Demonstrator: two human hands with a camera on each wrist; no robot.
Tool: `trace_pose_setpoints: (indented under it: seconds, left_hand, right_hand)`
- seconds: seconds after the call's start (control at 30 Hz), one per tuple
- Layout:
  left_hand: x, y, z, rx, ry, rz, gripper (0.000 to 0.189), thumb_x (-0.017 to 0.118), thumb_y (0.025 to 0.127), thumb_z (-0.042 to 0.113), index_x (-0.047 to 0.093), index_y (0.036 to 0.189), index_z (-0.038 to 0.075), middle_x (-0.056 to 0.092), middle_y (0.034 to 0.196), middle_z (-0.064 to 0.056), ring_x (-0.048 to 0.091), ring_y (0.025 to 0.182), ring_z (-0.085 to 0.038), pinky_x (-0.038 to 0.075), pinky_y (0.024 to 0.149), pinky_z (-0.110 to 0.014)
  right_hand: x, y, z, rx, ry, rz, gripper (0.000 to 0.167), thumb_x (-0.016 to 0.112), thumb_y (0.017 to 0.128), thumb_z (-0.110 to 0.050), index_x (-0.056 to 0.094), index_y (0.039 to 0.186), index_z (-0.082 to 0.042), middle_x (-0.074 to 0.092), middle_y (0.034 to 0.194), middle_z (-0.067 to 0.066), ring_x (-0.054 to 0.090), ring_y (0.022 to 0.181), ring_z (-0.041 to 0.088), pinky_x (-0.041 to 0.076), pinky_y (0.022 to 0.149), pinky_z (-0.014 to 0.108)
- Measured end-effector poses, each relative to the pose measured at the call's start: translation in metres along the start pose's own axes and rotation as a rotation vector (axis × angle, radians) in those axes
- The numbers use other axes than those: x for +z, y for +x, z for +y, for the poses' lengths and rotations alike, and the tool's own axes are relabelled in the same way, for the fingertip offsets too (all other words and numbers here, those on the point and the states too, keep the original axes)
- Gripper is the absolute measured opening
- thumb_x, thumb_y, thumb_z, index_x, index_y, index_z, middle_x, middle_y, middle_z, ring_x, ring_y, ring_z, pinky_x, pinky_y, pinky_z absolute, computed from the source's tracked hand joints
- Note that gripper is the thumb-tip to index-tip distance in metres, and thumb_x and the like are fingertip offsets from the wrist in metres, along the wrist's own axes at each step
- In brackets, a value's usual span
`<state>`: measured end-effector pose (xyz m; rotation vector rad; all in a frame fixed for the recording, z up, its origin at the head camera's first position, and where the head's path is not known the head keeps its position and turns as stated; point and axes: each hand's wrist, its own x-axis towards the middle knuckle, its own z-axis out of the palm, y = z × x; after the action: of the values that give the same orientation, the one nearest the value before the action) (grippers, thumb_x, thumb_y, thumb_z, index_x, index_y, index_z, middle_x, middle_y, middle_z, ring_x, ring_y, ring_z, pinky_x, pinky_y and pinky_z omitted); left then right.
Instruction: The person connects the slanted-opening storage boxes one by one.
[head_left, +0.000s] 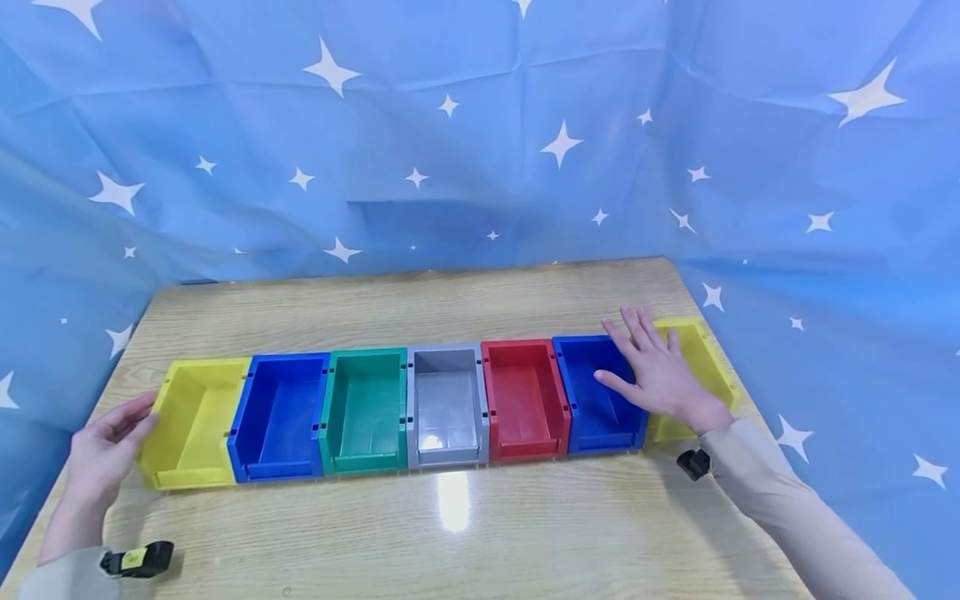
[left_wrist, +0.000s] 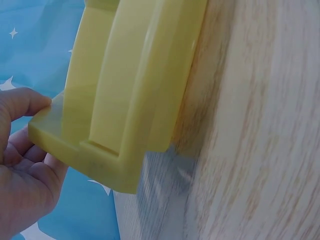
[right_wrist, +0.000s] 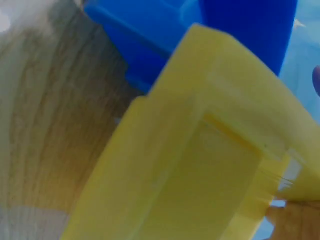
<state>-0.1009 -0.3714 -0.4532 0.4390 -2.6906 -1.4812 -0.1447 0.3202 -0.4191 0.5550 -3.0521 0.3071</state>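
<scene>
Seven bins stand side by side in a row. My left hand (head_left: 101, 454) holds the outer side of the left-end yellow bin (head_left: 198, 421); in the left wrist view the thumb is at the rim of that bin (left_wrist: 115, 100), with curled fingers beneath. My right hand (head_left: 663, 379) hovers with fingers spread, overlapping the right blue bin (head_left: 588, 383) and the right-end yellow bin (head_left: 701, 362). In the right wrist view, that yellow bin (right_wrist: 200, 165) sits beside the blue one (right_wrist: 145, 30); only a fingertip shows at the right edge.
Between the end bins are another blue bin (head_left: 285, 412), a green bin (head_left: 367, 408), a grey bin (head_left: 447, 404) and a red bin (head_left: 522, 400). They sit on a wooden table (head_left: 525, 533). Blue star-patterned cloth (head_left: 465, 158) hangs behind and at both sides.
</scene>
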Motion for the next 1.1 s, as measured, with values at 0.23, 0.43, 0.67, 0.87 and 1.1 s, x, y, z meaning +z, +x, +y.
trace_pose_setpoints:
  seconds: [0.23, 0.43, 0.67, 0.87, 1.1]
  left_hand:
    - [0.0, -0.004, -0.002, -0.007, 0.03, 0.0, 0.049, 0.051, 0.096, 0.024, 0.043, 0.138, -0.001, 0.046, 0.089, 0.033, 0.046, 0.08, 0.016, 0.043, 0.064, -0.001]
    - [0.003, -0.006, -0.001, 0.015, 0.001, 0.019, 0.044, 0.052, 0.096, 0.021, 0.047, 0.135, 0.001, 0.047, 0.088, 0.035, 0.047, 0.079, 0.017, 0.042, 0.064, -0.001]
    - [0.003, -0.002, -0.017, 0.005, -0.006, 0.027, 0.045, 0.053, 0.095, 0.026, 0.049, 0.136, 0.007, 0.048, 0.091, 0.033, 0.047, 0.081, 0.016, 0.043, 0.065, -0.001]
    - [0.006, -0.004, -0.017, 0.017, 0.045, 0.019, 0.049, 0.051, 0.096, 0.029, 0.046, 0.137, 0.002, 0.046, 0.094, 0.031, 0.046, 0.083, 0.015, 0.043, 0.065, -0.001]
    - [0.006, -0.01, 0.002, 0.03, 0.1, 0.001, 0.052, 0.048, 0.097, 0.027, 0.041, 0.135, -0.009, 0.044, 0.094, 0.029, 0.043, 0.081, 0.016, 0.042, 0.064, -0.001]
  right_hand:
    - [0.008, -0.001, 0.003, -0.024, 0.001, 0.022, 0.081, 0.053, 0.089, -0.054, 0.018, 0.151, -0.015, 0.005, 0.155, 0.017, -0.003, 0.141, 0.036, 0.01, 0.097, 0.077]
    - [0.012, -0.002, 0.005, -0.029, 0.017, 0.028, 0.081, 0.054, 0.088, -0.053, 0.022, 0.15, -0.011, 0.005, 0.156, 0.015, -0.003, 0.141, 0.035, 0.009, 0.097, 0.078]
    - [0.019, -0.002, 0.007, -0.04, -0.001, 0.035, 0.083, 0.055, 0.087, -0.053, 0.021, 0.15, -0.012, 0.008, 0.155, 0.018, -0.003, 0.141, 0.035, 0.011, 0.097, 0.078]
    - [0.035, -0.007, 0.012, -0.046, 0.026, 0.051, 0.083, 0.058, 0.087, -0.051, 0.022, 0.149, -0.01, 0.011, 0.154, 0.018, 0.001, 0.14, 0.039, 0.016, 0.096, 0.077]
    - [0.046, 0.0, 0.019, -0.046, 0.089, 0.101, 0.078, 0.06, 0.087, -0.047, 0.026, 0.149, -0.012, 0.021, 0.151, 0.02, 0.006, 0.139, 0.042, 0.017, 0.098, 0.075]
